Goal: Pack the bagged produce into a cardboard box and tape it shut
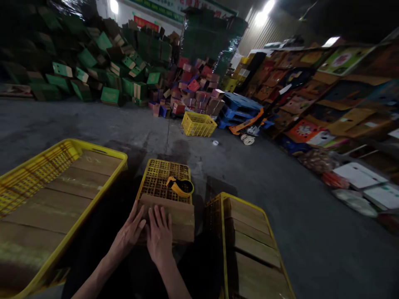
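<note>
A brown cardboard box [182,216] lies across the near end of an upturned yellow plastic crate [152,178]. My right hand [159,236] rests flat on the box with its fingers stretched out. Beside it, my left hand [129,230] touches the left end of the box, fingers extended. On the crate's lattice, just beyond the box, sits a yellow tape dispenser [181,187]. Shiny tape shows on the box's face.
Yellow crates holding brown boxes stand at my left [120,162] and right [264,211]. Farther off are another yellow crate [199,124], an orange pallet jack [249,126], blue pallets [240,106] and heaped green boxes [110,96]. Stacked cartons [346,60] line the right side.
</note>
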`<state>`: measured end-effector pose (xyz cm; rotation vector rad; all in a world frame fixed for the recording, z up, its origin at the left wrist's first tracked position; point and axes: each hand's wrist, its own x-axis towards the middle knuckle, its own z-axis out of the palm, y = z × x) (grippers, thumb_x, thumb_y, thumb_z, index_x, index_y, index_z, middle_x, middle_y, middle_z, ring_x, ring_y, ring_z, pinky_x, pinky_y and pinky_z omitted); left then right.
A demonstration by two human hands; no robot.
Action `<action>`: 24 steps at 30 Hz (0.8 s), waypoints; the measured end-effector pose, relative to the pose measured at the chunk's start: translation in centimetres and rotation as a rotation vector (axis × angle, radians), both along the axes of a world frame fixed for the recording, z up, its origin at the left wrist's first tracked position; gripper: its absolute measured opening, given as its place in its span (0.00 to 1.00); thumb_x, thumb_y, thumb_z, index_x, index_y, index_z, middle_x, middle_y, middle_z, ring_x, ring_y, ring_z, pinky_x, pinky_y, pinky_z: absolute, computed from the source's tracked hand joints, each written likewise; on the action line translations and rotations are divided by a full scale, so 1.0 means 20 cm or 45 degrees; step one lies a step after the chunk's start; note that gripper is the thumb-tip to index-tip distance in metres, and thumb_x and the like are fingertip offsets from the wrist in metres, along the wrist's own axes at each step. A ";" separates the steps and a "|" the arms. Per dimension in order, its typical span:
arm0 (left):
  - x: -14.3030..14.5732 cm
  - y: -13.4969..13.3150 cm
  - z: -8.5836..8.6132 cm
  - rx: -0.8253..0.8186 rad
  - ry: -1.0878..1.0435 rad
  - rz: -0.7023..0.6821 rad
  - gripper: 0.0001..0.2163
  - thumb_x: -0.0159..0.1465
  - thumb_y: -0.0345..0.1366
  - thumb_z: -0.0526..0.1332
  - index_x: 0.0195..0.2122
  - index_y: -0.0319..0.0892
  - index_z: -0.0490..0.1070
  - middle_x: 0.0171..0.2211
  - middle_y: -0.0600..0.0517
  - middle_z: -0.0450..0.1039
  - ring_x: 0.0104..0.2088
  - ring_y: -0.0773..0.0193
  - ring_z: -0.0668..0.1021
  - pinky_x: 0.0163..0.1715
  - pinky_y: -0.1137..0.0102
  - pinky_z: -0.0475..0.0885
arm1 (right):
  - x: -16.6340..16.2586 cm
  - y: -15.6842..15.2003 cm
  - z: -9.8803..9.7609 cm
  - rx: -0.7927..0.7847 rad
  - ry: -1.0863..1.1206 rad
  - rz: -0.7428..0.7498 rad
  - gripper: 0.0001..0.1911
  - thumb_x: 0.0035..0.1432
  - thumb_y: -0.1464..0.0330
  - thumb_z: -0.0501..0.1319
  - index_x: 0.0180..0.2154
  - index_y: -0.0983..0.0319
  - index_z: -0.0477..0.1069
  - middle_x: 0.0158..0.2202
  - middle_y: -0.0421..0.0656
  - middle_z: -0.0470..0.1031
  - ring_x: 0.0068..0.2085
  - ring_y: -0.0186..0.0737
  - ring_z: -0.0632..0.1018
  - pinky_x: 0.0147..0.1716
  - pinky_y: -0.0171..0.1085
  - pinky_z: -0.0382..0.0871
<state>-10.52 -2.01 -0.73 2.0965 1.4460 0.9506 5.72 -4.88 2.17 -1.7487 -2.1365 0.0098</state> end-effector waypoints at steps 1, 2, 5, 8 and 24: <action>0.00 -0.01 0.02 -0.034 0.001 0.002 0.26 0.75 0.41 0.51 0.73 0.50 0.49 0.75 0.45 0.38 0.69 0.50 0.63 0.61 0.59 0.72 | 0.05 -0.01 0.00 -0.002 -0.005 -0.040 0.29 0.73 0.58 0.50 0.72 0.50 0.49 0.72 0.40 0.55 0.72 0.50 0.58 0.68 0.58 0.55; 0.01 -0.02 0.04 -0.055 0.006 0.010 0.27 0.75 0.41 0.50 0.74 0.50 0.46 0.75 0.45 0.38 0.69 0.51 0.64 0.60 0.61 0.72 | 0.12 -0.03 0.00 -0.010 -0.024 -0.089 0.29 0.73 0.58 0.50 0.72 0.51 0.50 0.72 0.42 0.57 0.71 0.51 0.60 0.67 0.60 0.55; 0.02 -0.03 0.04 -0.075 0.027 0.048 0.31 0.75 0.42 0.50 0.75 0.50 0.38 0.75 0.45 0.38 0.69 0.51 0.64 0.59 0.63 0.74 | 0.34 -0.08 -0.03 -0.026 -0.049 -0.322 0.31 0.73 0.54 0.48 0.72 0.56 0.51 0.71 0.48 0.58 0.71 0.57 0.60 0.66 0.65 0.54; 0.01 -0.02 -0.01 -0.097 -0.008 0.088 0.34 0.74 0.44 0.51 0.75 0.47 0.34 0.75 0.43 0.38 0.69 0.51 0.63 0.57 0.63 0.75 | 0.52 -0.11 -0.07 -0.054 0.078 -0.543 0.35 0.72 0.50 0.46 0.71 0.62 0.53 0.72 0.55 0.55 0.70 0.61 0.60 0.63 0.63 0.61; 0.00 0.01 0.22 -0.459 -0.495 0.154 0.32 0.67 0.48 0.61 0.69 0.40 0.59 0.63 0.42 0.71 0.61 0.47 0.75 0.59 0.55 0.74 | 0.57 -0.09 -0.10 -0.266 1.070 -0.878 0.48 0.62 0.38 0.49 0.71 0.64 0.54 0.69 0.51 0.61 0.69 0.53 0.64 0.66 0.47 0.60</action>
